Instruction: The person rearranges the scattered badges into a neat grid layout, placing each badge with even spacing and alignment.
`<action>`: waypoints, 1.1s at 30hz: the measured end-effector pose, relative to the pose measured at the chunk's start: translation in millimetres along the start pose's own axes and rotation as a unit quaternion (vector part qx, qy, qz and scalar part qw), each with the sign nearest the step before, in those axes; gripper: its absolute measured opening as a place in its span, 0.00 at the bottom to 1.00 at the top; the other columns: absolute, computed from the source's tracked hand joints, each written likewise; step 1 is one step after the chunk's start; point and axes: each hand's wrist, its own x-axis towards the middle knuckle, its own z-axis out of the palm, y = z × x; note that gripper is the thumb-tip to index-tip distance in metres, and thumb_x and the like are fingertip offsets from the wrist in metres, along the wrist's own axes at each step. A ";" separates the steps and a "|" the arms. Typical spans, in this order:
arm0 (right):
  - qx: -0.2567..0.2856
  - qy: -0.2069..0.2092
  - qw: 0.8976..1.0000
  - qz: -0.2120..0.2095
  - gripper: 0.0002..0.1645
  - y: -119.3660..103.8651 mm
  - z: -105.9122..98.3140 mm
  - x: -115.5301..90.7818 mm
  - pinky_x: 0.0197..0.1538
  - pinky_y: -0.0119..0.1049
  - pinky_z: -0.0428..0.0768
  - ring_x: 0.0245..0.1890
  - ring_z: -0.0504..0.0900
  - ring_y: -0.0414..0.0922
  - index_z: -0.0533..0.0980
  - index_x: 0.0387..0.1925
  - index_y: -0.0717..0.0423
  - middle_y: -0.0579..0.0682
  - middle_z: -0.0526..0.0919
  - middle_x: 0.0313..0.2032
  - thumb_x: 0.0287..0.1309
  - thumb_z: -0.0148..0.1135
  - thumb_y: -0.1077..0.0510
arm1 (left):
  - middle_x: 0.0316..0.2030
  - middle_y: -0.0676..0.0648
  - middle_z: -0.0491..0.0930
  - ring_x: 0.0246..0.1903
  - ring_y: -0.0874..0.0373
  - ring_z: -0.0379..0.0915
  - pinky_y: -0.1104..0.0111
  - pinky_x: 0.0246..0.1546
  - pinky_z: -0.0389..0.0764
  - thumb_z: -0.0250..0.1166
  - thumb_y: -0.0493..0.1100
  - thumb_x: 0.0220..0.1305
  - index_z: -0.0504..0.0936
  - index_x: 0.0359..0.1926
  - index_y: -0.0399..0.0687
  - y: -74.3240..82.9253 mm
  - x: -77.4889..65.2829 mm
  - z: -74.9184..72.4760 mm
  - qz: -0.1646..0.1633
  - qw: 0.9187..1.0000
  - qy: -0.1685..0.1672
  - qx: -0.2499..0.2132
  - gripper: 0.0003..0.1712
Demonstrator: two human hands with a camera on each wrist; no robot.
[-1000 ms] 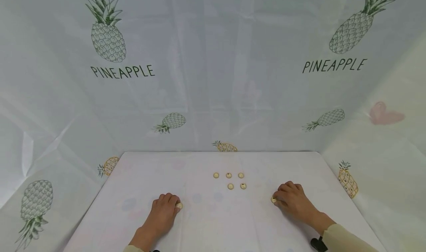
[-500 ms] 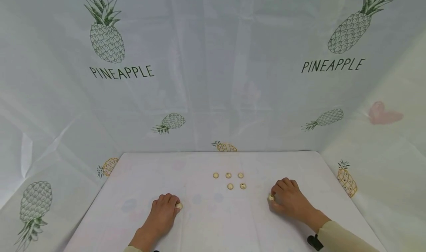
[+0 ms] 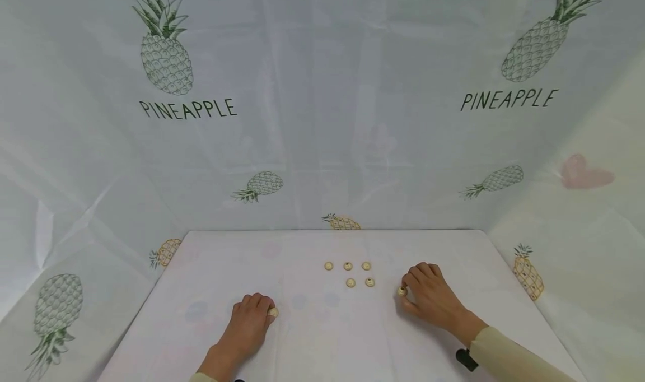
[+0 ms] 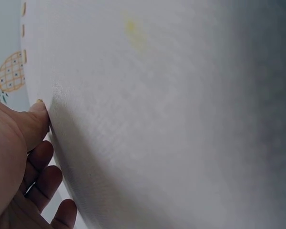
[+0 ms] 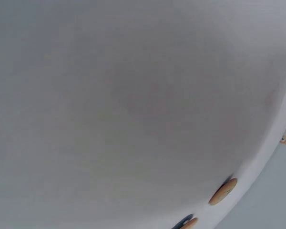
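Right of the five discs (image 3: 350, 283) on the counter (image 3: 322, 348), your right hand (image 3: 432, 297) moved in, bringing the sixth disc (image 3: 402, 291) pinched in its grip nearer them; left hand (image 3: 249, 321) unmoved, pinching a seventh disc (image 3: 274, 312).

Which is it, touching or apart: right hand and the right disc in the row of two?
Apart. The head view shows white tabletop between the right hand and that disc.

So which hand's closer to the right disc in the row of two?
Right. The right hand is just right of that disc; the left hand is farther off, left and nearer the person.
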 end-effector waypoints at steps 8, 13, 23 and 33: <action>-0.002 -0.003 1.000 -0.004 0.11 -8.9 6.8 17.4 0.53 0.50 0.70 0.42 0.72 0.46 0.77 0.34 0.48 0.43 0.78 0.35 0.55 0.69 0.48 | 0.43 0.53 0.75 0.45 0.55 0.69 0.51 0.49 0.75 0.70 0.45 0.71 0.78 0.47 0.51 0.2 -0.6 -2.0 0.000 1.000 0.004 -0.006 0.10; 0.002 -0.010 1.000 0.004 0.12 -16.1 11.5 28.0 0.53 0.51 0.70 0.41 0.71 0.46 0.77 0.33 0.48 0.44 0.78 0.34 0.53 0.72 0.49 | 0.44 0.53 0.76 0.45 0.55 0.69 0.51 0.49 0.74 0.70 0.44 0.71 0.79 0.47 0.50 0.7 0.5 -2.7 -0.005 1.000 -0.002 -0.011 0.09; 0.007 -0.029 0.999 0.010 0.13 -28.1 20.1 46.6 0.54 0.51 0.71 0.42 0.71 0.46 0.78 0.34 0.48 0.43 0.78 0.36 0.53 0.73 0.49 | 0.45 0.52 0.77 0.47 0.54 0.70 0.49 0.51 0.75 0.71 0.44 0.70 0.79 0.48 0.49 -0.5 0.2 -0.5 -0.010 1.000 -0.007 -0.011 0.11; 0.025 0.001 1.000 -0.012 0.11 -39.7 39.4 66.1 0.51 0.49 0.70 0.40 0.70 0.45 0.77 0.33 0.47 0.43 0.77 0.34 0.53 0.71 0.50 | 0.45 0.52 0.76 0.46 0.54 0.69 0.49 0.51 0.75 0.70 0.45 0.71 0.79 0.47 0.50 -1.5 0.2 -1.8 -0.004 1.000 -0.006 -0.009 0.10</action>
